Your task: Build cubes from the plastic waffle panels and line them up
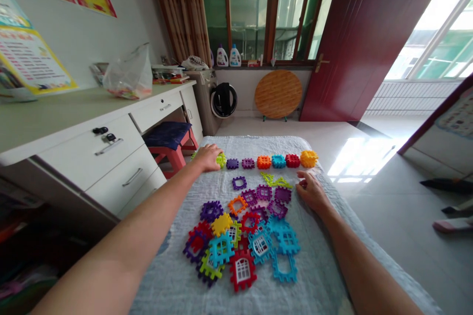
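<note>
At the left end of a row of colored plastic building blocks, my left hand [210,158] is closed over a lime green block [220,160], which its fingers partly hide. My right hand [310,189] rests at the right side of the cloth, fingers loosely bent and apart, with nothing seen in them. Just left of it lie lime green frame pieces [275,180]. The row continues with purple blocks [232,163], an orange block [263,161], a blue block [278,161], a red block [292,160] and a yellow block [309,158]. Nearer me, loose interlocking panels [242,241] overlap in a pile.
A pale blue cloth [314,275] covers the surface under the blocks. To the left stand a white desk [121,162] and a pink stool [173,145] with a dark seat. Farther back are a washing machine [202,93], a round wooden tabletop [278,93] and a red door [354,34].
</note>
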Demonstrator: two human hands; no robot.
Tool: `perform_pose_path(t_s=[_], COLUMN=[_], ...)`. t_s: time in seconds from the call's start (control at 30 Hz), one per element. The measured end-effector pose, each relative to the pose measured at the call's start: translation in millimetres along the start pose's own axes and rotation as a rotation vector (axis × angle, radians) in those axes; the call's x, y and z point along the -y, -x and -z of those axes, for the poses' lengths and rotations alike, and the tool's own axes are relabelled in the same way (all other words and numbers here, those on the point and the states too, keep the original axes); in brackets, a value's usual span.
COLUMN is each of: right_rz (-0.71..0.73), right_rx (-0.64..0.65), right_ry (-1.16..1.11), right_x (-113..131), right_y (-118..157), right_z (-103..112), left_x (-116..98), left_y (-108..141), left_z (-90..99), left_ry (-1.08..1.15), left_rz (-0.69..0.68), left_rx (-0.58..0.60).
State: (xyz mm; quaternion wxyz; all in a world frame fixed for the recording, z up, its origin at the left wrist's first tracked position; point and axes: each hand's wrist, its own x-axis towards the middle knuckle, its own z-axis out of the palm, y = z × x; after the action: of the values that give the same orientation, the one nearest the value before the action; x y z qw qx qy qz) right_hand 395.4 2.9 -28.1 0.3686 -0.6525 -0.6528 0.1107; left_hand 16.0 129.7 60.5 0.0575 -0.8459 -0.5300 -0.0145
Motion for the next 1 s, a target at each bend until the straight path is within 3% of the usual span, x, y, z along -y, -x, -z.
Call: perform_pose_path(t_s=[0.3,0.63,0.8,1.0], right_rz=[0.013,0.008,0.011,0.082], right_rx=[-0.003,0.012,0.017,-0.004], right_ry=[0.015,0.019,0.019,-0.020], right_x=[-1.0,-1.7,2.5,18.3], right_y=[0.8,1.2,1.1,4.4], right_z=[-1.3,-0.9,1.5,3.6], left_x=[7.6,6.4,-13.4,-36.8], left_y=[-23.9,-21.0,6.8,82.6], left_z=[-3.7,-7.8,0.6,1.4], left_ry=[-0.027,-0.020,0.069,0.324], left_rz=[-0.005,-0.026,-0.146,-0.220], left_rx=[0.123,0.145,0.031,0.201])
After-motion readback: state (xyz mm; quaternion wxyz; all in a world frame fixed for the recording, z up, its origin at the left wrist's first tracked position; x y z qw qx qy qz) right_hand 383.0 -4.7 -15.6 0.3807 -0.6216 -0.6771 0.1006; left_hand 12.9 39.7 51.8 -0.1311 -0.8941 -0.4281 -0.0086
